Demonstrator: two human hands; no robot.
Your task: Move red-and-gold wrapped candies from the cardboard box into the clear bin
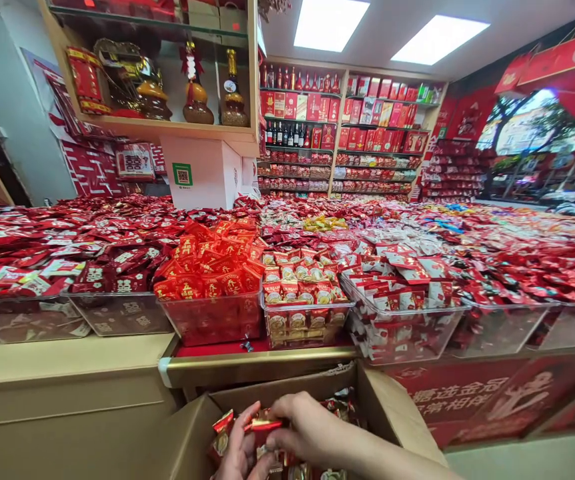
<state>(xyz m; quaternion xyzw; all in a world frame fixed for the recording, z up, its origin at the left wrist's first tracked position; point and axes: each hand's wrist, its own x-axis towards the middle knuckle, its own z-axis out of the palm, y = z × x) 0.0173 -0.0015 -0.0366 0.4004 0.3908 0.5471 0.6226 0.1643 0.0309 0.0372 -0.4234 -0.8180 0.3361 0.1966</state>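
Both of my hands are inside an open cardboard box (277, 387) that holds several red-and-gold wrapped candies (222, 433). My right hand (307, 423) reaches in from the right, its fingers and thumb closed on a red-and-gold wrapped candy (266, 425). My left hand (241, 445) is at the left, with its fingers curved up against the same candy and its thumb below. Part of each palm and the lower candies are hidden. Just above the box stands a clear bin (307, 327) of similar wrapped candies marked DURIAN.
Clear bins flank it, with bright red packets (212, 267) left and red-and-white packets (407, 280) right. A gold-edged counter ledge (257, 360) runs behind the box; a small blue wrapper (246, 346) lies there. A display cabinet (157, 130) overhangs the upper left.
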